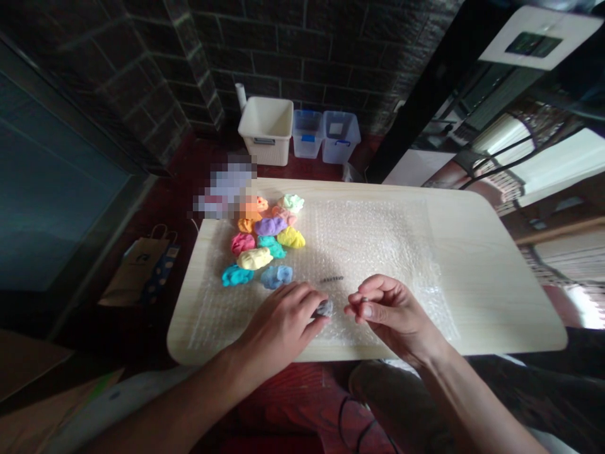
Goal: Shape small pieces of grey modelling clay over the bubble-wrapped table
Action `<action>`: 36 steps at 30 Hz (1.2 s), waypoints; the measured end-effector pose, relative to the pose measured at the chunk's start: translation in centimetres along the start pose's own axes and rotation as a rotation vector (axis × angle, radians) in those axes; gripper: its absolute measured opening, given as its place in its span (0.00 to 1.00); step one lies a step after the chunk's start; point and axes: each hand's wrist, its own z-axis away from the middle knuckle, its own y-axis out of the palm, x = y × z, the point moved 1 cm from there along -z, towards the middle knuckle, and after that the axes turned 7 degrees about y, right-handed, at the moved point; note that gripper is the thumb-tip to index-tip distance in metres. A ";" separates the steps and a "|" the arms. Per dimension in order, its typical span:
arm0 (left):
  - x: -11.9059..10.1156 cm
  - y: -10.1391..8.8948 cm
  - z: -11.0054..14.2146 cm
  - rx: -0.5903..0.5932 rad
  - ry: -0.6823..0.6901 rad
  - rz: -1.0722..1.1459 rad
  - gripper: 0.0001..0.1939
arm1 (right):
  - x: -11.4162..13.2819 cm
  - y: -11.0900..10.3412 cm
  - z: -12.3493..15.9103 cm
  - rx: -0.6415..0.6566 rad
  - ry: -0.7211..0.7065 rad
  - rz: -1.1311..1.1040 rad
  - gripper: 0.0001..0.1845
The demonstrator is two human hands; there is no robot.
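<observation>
My left hand [290,315] is closed around a grey lump of modelling clay [324,308], which shows between thumb and fingers just above the bubble wrap [378,233]. Thumb and fingertips of my right hand [385,310] pinch a small grey piece of clay [365,301]. Beyond both hands, a short row of small dark bits [332,279] lies on the bubble wrap. Nearest to my left hand is a light blue clay lump [276,277], with a teal-blue lump [237,275] and a pale yellow one [255,258] beside it.
Several more clay lumps, among them a purple one [270,226] and a yellow one [292,238], cluster on the left of the table [501,271]. A cream bin [267,126] and clear boxes [340,135] stand behind it. A paper bag [130,271] is on the floor at left.
</observation>
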 end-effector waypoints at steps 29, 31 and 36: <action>-0.4 -1.2 -0.4 -0.280 -0.087 0.404 0.15 | -0.7 0.1 -0.1 -0.111 -0.200 0.400 0.06; -0.4 -1.2 -0.5 -0.292 -0.085 0.418 0.16 | -0.7 0.2 -0.1 -0.105 -0.183 0.408 0.06; -0.4 -1.2 -0.4 -0.257 -0.038 0.403 0.14 | -1.1 0.1 0.0 -0.063 -0.136 0.396 0.07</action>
